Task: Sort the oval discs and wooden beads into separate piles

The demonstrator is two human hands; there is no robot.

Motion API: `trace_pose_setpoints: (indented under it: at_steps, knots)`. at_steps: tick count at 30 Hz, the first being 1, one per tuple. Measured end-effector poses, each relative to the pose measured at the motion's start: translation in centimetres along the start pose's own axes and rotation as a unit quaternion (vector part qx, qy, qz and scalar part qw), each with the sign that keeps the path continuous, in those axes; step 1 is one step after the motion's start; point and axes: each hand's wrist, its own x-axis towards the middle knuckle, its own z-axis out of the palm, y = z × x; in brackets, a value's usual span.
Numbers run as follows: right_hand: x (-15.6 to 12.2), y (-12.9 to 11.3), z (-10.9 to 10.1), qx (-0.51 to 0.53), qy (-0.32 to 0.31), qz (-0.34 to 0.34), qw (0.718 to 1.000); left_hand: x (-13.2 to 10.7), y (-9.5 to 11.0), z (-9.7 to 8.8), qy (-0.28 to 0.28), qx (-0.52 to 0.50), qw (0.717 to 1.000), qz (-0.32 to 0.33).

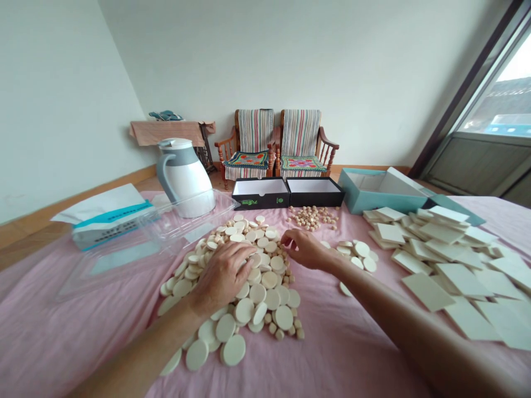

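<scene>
A big heap of pale round discs (265, 282) lies on the pink tablecloth (344, 354) in front of me. My left hand (222, 273) rests palm down on top of the heap, fingers stretched flat over the discs. My right hand (305, 249) sits at the heap's right edge, fingers curled down in a pinch on the discs; what it holds is too small to name. A smaller group of discs (359, 254) lies just right of that hand. Small round beads (313, 216) are scattered farther back.
Pale square tiles (452, 260) cover the right side. Two black boxes (286, 192) and a teal box (375, 190) stand at the back. A white jug (185, 174) sits in a clear plastic tray (136, 246), beside a tissue pack (110, 218). Two chairs (276, 143) stand against the wall.
</scene>
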Motion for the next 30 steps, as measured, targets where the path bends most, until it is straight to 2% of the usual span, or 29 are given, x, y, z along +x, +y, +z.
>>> trace_pose_setpoints:
  at_steps: [6,10,14,20,23,25,28,30]
  knots:
    - [0.5,0.0,1.1,0.029,0.044,0.015,0.998,0.0,0.1,0.0,0.01,-0.001,1.0,0.005]
    - [0.4,0.4,0.8,0.059,0.027,-0.013,0.998,0.1,0.2,0.1,0.012,0.0,1.0,0.003]
    - [0.1,0.8,0.0,0.031,0.001,-0.058,0.998,0.2,0.3,-0.1,0.015,0.0,1.0,0.009]
    - [-0.2,0.7,-0.2,0.013,-0.007,-0.077,0.997,0.2,0.2,-0.1,0.011,-0.002,1.0,0.006]
    - [-0.2,1.1,-0.5,-0.012,0.001,-0.056,0.998,0.1,0.1,0.0,0.008,-0.004,1.0,0.003]
    - [-0.1,2.0,-1.1,-0.044,0.034,-0.014,0.998,0.1,0.0,0.1,0.007,-0.005,1.0,0.003]
    - [0.0,3.6,-2.4,-0.101,0.138,0.062,0.983,0.0,0.0,0.1,0.007,-0.007,1.0,0.003]
    - [0.0,4.2,-3.1,-0.111,0.194,0.089,0.971,0.0,0.1,0.0,0.008,-0.007,1.0,0.003]
